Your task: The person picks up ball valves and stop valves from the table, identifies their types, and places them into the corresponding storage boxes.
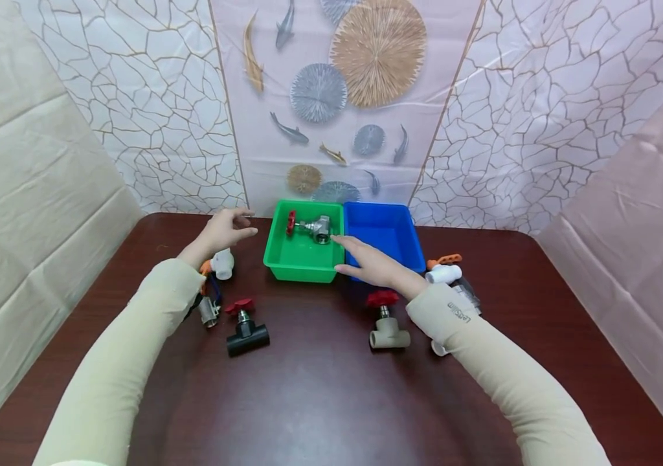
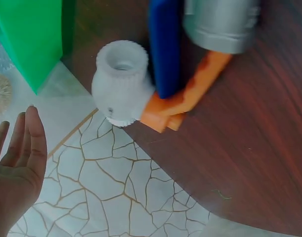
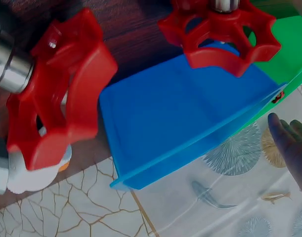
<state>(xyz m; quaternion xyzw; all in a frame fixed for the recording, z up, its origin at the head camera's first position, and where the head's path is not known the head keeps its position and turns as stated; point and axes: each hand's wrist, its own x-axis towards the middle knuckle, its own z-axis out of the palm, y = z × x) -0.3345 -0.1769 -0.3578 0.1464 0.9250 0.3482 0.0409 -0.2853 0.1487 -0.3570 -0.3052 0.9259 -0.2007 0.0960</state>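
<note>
My left hand (image 1: 221, 232) is left of the green bin (image 1: 302, 273), fingers apart and holding nothing. Just below it is a white ball valve (image 1: 223, 264) with an orange handle, which shows larger in the left wrist view as a white valve body (image 2: 121, 89). My right hand (image 1: 371, 262) stretches over the place where the green bin meets the blue bin (image 1: 415, 249), its fingers straight and holding nothing. Inside the green bin lies a silver metal valve (image 1: 321, 226) with a red handwheel. The blue bin's visible floor is bare.
A black tee valve (image 1: 248, 338) with a red handwheel stands front left, near a metal-bodied valve (image 1: 208, 312). Front right is a beige tee valve (image 1: 390, 336), also red-wheeled. Beside my right sleeve sit a white orange-handled valve (image 1: 444, 274) and other fittings, partly hidden. Patterned cloth walls enclose the table.
</note>
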